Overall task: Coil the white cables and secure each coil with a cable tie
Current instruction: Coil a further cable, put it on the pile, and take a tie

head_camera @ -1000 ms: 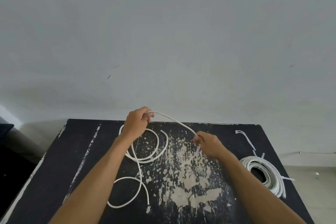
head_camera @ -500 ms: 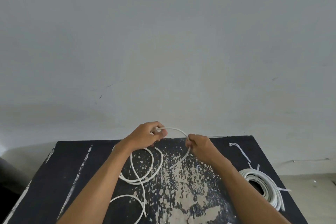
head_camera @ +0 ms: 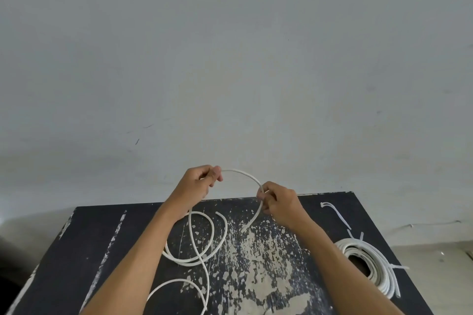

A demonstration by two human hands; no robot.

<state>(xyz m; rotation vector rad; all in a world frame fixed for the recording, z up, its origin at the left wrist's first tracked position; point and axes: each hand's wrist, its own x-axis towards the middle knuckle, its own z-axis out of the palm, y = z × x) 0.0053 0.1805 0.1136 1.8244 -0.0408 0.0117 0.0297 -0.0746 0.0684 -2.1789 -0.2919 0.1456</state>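
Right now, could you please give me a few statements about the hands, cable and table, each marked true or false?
1. Both hands pinch the loose white cable. True.
2. The tied cable coil lies at the table's left edge. False: it lies by the right edge.
3. The left hand rests flat on the black table. False: it is raised, holding cable.
4. Spare cable ties lie beyond the coil. True.
5. The right hand is empty. False: it pinches the cable.

A black bench [head_camera: 122,243] with worn, scratched paint stands by a grey wall. Loose loops of white cable [head_camera: 204,243] lie in its middle. A tied white coil [head_camera: 371,261] and some cable ties [head_camera: 335,213] lie on its right side.
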